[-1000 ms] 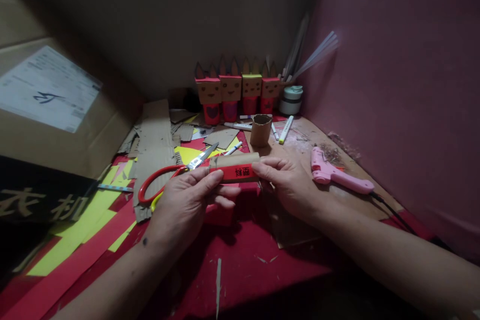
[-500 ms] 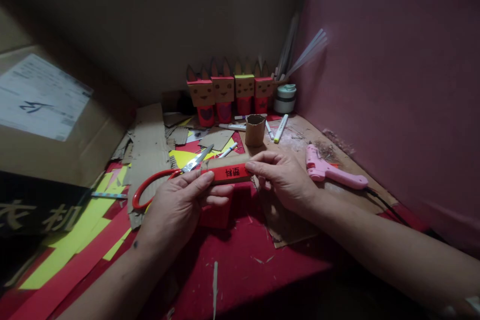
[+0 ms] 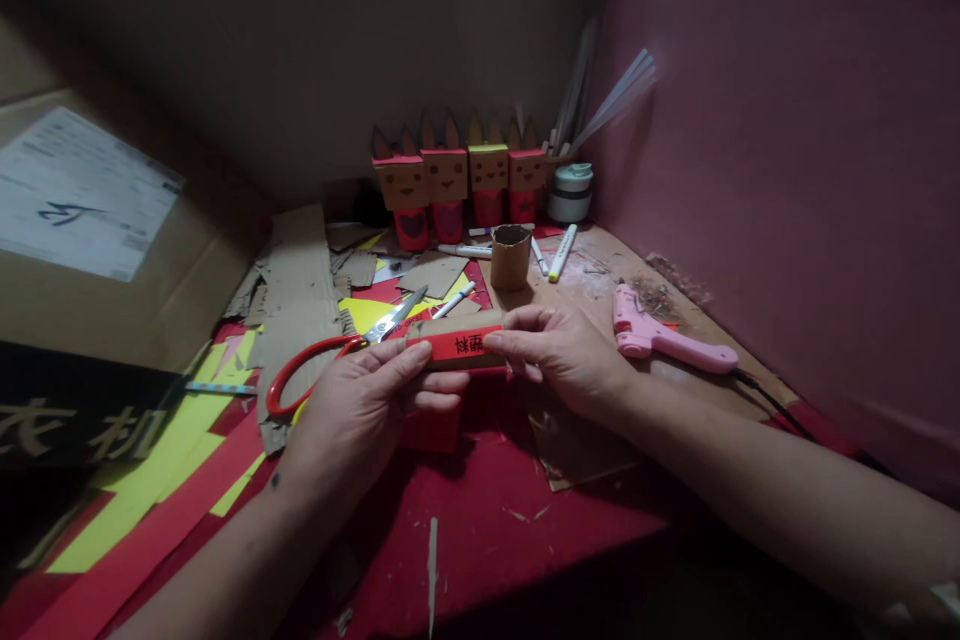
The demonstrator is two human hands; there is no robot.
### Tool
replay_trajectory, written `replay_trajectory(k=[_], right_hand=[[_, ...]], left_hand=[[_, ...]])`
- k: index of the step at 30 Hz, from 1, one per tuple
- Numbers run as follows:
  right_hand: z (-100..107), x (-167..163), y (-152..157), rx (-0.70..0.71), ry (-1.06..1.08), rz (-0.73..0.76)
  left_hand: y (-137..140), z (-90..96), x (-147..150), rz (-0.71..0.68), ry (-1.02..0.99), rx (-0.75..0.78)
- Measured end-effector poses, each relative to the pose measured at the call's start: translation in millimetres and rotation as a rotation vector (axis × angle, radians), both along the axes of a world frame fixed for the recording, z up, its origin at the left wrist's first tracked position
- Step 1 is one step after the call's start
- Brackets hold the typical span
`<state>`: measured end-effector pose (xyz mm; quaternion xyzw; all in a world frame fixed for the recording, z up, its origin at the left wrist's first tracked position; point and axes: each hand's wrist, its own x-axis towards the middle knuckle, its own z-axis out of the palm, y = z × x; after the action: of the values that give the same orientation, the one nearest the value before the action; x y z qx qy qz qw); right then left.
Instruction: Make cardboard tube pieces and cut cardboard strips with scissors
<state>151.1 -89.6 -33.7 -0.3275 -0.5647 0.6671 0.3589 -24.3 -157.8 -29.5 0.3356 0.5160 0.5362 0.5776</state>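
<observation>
Barely shifted, left hand (image 3: pixel 360 410) and right hand (image 3: pixel 559 355) fingers grip the red-wrapped tube (image 3: pixel 456 340); cardboard cup (image 3: pixel 511 258) looks empty.

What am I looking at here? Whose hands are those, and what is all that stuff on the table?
The picture comes from a camera worn on a person's head, looking down at their own two hands. The left hand and the right hand hold a cardboard tube between them; it lies sideways and has a red strip with writing on it. On the table behind the tube lie red scissors. To the right lies a pink glue gun. At the back stand four little cardboard figures with ears and faces, and a short tube stands upright. Paper scraps lie around.
</observation>
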Motion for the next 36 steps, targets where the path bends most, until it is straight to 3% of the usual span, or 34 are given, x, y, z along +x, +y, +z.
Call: replay_trajectory(k=[5, 10, 21, 36], right_hand=[[-2, -1, 8, -0.088, 0.008, -0.023], [-2, 0, 12, -0.117, 0.041, -0.004], [0, 0, 20, -0.326, 0.107, -0.057], [3, 0, 7, -0.123, 0.020, -0.090]], left_hand=[[2, -1.2, -5, -0.065, -0.091, -0.060], [-1, 1.6, -10, -0.169, -0.060, 0.012], [-3, 9.0, -12, -0.021, 0.095, 0.104], [-3, -0.1, -8, -0.143, 0.105, 0.026]])
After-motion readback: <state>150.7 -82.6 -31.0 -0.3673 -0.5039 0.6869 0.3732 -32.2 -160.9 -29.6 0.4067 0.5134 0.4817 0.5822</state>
